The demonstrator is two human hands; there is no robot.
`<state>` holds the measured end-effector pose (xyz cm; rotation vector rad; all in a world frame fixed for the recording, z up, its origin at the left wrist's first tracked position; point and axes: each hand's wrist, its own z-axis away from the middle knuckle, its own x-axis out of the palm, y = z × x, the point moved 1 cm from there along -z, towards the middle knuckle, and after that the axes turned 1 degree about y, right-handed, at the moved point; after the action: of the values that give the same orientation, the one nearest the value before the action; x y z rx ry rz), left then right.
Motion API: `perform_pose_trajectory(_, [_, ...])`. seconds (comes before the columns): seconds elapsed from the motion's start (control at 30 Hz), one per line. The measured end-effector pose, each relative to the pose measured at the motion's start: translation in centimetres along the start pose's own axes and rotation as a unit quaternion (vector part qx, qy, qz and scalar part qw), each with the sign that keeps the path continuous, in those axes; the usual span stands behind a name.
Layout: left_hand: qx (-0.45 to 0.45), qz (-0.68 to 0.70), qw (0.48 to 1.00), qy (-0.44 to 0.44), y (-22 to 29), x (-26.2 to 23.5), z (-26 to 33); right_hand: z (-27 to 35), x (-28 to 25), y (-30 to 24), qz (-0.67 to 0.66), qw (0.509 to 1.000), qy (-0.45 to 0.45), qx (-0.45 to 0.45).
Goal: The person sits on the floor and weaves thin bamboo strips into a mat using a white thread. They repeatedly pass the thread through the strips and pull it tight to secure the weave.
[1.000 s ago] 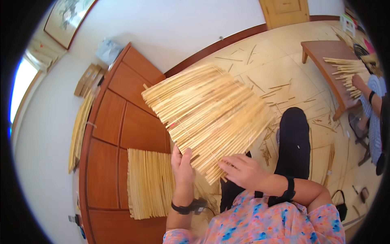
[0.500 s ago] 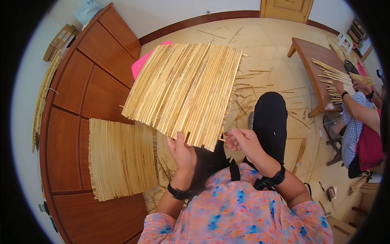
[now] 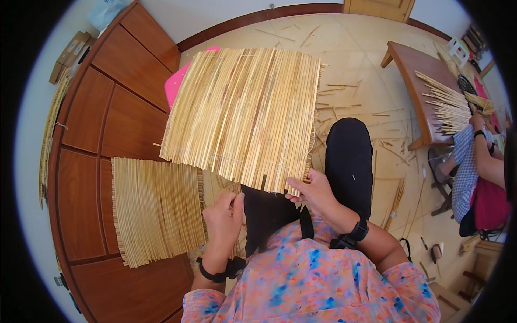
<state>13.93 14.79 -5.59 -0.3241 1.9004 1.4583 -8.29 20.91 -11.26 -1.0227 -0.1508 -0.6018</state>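
Observation:
A mat of pale straw-coloured reed sticks (image 3: 242,116), bound with thin thread, slopes away in front of me above my knees. My right hand (image 3: 319,196) pinches the mat's near right corner, thumb on top and fingers underneath. Just below the near edge, apart from the mat, is my left hand (image 3: 222,218). Its fingers are curled closed, and whatever may be in them is hidden. A few stick ends jut out unevenly along the near edge.
A second reed mat (image 3: 159,212) leans against the brown wooden cabinet (image 3: 81,188) at my left. A pink stool (image 3: 175,86) shows behind the mat. Loose stick pieces (image 3: 339,89) litter the tiled floor. At right, another person sits by a low wooden table (image 3: 417,91) with a stick bundle (image 3: 449,110).
My left hand has let go of the mat's near edge and moved down and left. My right hand has come onto the near right corner. The co-worker's hands have drawn back from the sticks.

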Motion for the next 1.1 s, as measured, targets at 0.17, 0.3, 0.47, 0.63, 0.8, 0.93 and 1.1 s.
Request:
perform_pose_trajectory(0.17, [0.236,-0.028,0.971,-0.039,4.1,2.2,-2.9,-0.2,0.3,0.1,-0.011,1.000,0.003,0.004])
perform_pose_trajectory(0.3, [0.220,0.003,0.971,-0.089,2.3,5.0,-3.4,-0.3,0.2,0.0,-0.045,0.999,0.006,-0.012])
perform_pose_trajectory(0.47, [0.244,0.019,0.967,-0.076,2.3,6.1,-3.6,-0.3,0.3,0.2,-0.054,0.997,0.028,-0.048])
perform_pose_trajectory(0.63, [0.249,0.011,0.964,-0.094,2.9,5.9,-5.2,-0.5,0.3,0.0,-0.042,0.997,0.043,-0.039])
perform_pose_trajectory(0.8, [0.267,-0.011,0.959,-0.095,4.4,6.5,-7.0,-0.6,0.5,-0.3,-0.083,0.994,0.045,-0.049])
perform_pose_trajectory(0.93, [0.285,-0.033,0.950,-0.120,4.1,7.0,-7.9,-0.7,0.3,-0.1,-0.080,0.994,0.061,-0.049])
perform_pose_trajectory(1.1, [0.327,-0.085,0.931,-0.138,4.7,7.1,-8.4,-0.7,0.6,-0.5,-0.089,0.991,0.077,-0.071])
